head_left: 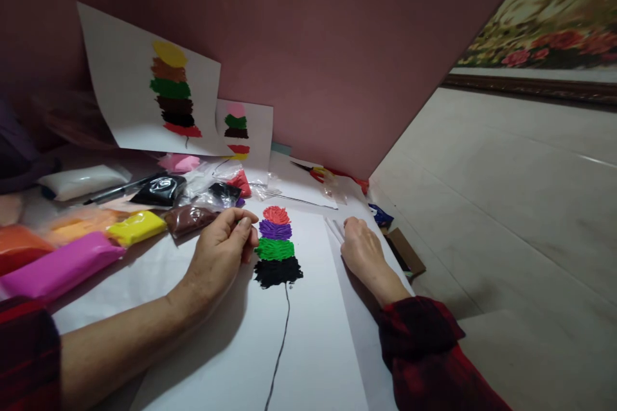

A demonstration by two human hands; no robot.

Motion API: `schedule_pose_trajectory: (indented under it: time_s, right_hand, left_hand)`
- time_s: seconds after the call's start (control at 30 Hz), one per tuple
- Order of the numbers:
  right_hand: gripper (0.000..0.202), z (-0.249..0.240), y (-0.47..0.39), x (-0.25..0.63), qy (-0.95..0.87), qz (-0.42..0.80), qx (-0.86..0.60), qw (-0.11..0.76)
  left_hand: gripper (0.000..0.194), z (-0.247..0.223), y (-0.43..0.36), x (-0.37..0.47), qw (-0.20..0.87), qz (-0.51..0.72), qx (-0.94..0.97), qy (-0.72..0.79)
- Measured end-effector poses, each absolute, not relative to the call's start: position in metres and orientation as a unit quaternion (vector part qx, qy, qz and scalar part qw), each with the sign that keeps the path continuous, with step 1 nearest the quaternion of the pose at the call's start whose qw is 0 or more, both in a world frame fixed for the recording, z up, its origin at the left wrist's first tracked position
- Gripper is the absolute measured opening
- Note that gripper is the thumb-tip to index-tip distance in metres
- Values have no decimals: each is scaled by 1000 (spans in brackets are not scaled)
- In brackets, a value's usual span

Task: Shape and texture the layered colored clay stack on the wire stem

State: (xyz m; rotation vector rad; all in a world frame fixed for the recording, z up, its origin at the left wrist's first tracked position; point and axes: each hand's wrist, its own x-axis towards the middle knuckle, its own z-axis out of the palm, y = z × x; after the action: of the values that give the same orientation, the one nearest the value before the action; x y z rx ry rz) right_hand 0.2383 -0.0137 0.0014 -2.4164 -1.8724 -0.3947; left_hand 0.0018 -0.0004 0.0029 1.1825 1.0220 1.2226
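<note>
Right, behind the banded clay stack (276, 248) rises a pink wall (313, 64), and the pale bench (371, 353) spreads below it. A white drawing sheet (318, 334) lies directly under the stack; beyond it to the left, a larger picture sheet (116, 77) and a smaller picture sheet (261, 138) stand up against that wall. Left of the stack, look, a magenta packet (62, 266), then a yellow packet (137, 228) and a brown packet (189, 221). Now the left hand (230, 241), the nearer one, just beside the stack's upper left edge: its grip is drawn in, thumb against forefinger, and whether anything is pinched there I can't tell. Out to the stack's right, past the sheet's edge, the right hand (362, 248) has its fingers curled at a clear strip (334, 230); clamped or merely touching, can't tell. And the stack itself points its long axis away from the wearer, black band (278, 273) nearest, coral end (276, 214) farthest, a thin dark line (281, 347) trailing off its near end.
</note>
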Motion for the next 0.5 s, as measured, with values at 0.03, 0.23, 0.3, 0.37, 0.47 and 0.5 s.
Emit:
schedule_pose_trajectory:
  time_s: [0.03, 0.23, 0.3, 0.37, 0.47, 0.5]
  right_hand:
    - [38, 0, -12, 239, -607, -133, -781, 57]
    - [18, 5, -13, 234, -602, -160, -699, 351]
    - [10, 8, -25, 220, -623, -42, -627, 465]
    - [8, 11, -41, 201, -637, 125, -567, 508]
    - [10, 13, -60, 179, -705, 188, -484, 484]
    - [11, 12, -63, 174, -727, 178, -471, 467]
  left_hand:
    - [13, 3, -1, 2, 548, 515, 498, 431]
    - [12, 3, -1, 2, 556, 513, 495, 426]
    - [12, 3, 0, 2, 558, 512, 494, 428]
    - [13, 3, 0, 2, 555, 513, 494, 429]
    - [14, 2, 0, 2, 552, 517, 495, 429]
    - [14, 2, 0, 2, 552, 518, 494, 427]
